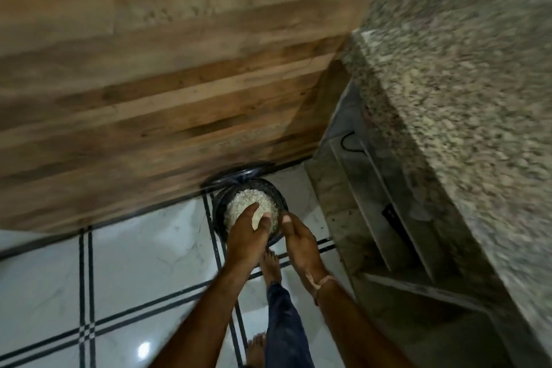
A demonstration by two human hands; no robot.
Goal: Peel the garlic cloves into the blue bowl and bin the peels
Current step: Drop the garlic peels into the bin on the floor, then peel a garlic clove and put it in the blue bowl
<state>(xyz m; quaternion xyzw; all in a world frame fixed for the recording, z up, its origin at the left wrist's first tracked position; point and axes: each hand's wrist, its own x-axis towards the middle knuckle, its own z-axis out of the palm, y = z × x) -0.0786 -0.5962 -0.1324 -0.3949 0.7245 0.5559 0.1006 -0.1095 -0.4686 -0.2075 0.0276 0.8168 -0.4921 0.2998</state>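
A round black bin [219,212] stands on the floor against a wooden panel, its lid [239,174] raised. It is filled almost to the rim with pale garlic peels [248,199]. My left hand [246,237] hovers over the bin, its finger and thumb curled round a pale clump of peels. My right hand [298,240] is just to the right, over the bin's rim, thumb pointing up and palm turned toward the left hand, with nothing seen in it. The blue bowl and the cloves are out of view.
A wooden panel [167,92] rises behind the bin. A speckled granite counter [466,104] with stone shelves [367,197] below it stands to the right. White floor tiles [134,263] with dark lines lie underfoot. My bare foot [270,263] is at the bin's base.
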